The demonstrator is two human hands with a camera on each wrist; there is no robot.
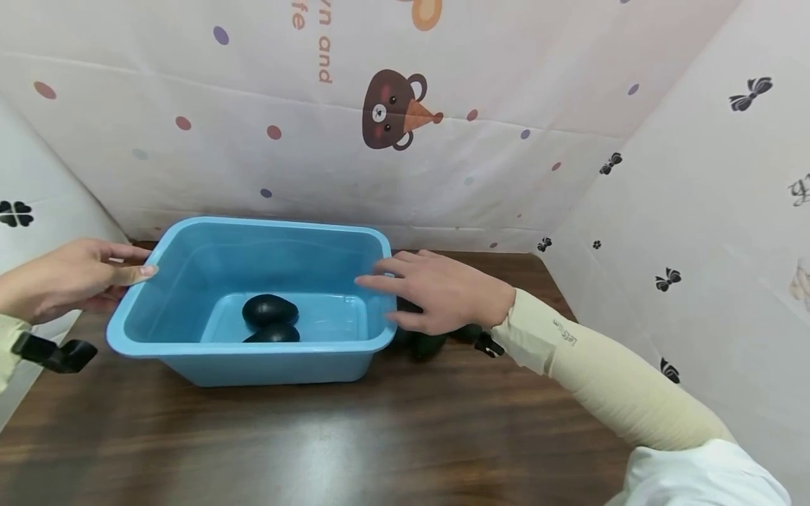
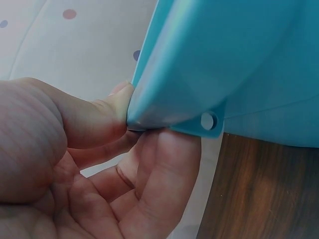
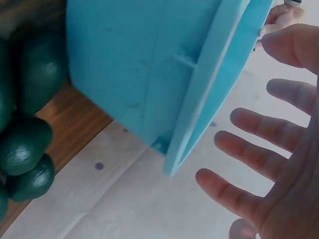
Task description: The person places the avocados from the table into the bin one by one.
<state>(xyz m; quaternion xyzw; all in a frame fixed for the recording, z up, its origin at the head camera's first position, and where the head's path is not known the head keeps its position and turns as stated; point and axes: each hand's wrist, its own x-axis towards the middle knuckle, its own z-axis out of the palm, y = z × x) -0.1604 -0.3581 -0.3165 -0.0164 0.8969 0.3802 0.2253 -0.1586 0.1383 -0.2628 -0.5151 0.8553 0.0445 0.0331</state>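
A light blue plastic basin (image 1: 266, 369) stands on the wooden table. Its left rim is pinched between the thumb and curled fingers of my left hand (image 1: 79, 277), seen close up as the hand (image 2: 144, 164) at the rim (image 2: 164, 94) in the left wrist view. Over the right rim hovers my right hand (image 1: 436, 292), fingers spread and straight, holding nothing; the right wrist view shows the hand (image 3: 269, 159) apart from the rim. Two dark avocados (image 1: 270, 310) lie inside the basin, the nearer one partly hidden by the front rim.
Several more dark green avocados (image 3: 42, 69) lie on the table against the basin's right side, partly hidden under my right hand in the head view. Behind the table (image 1: 304, 450) hangs a printed white sheet (image 1: 329, 176), and another patterned sheet (image 1: 696, 211) borders the right.
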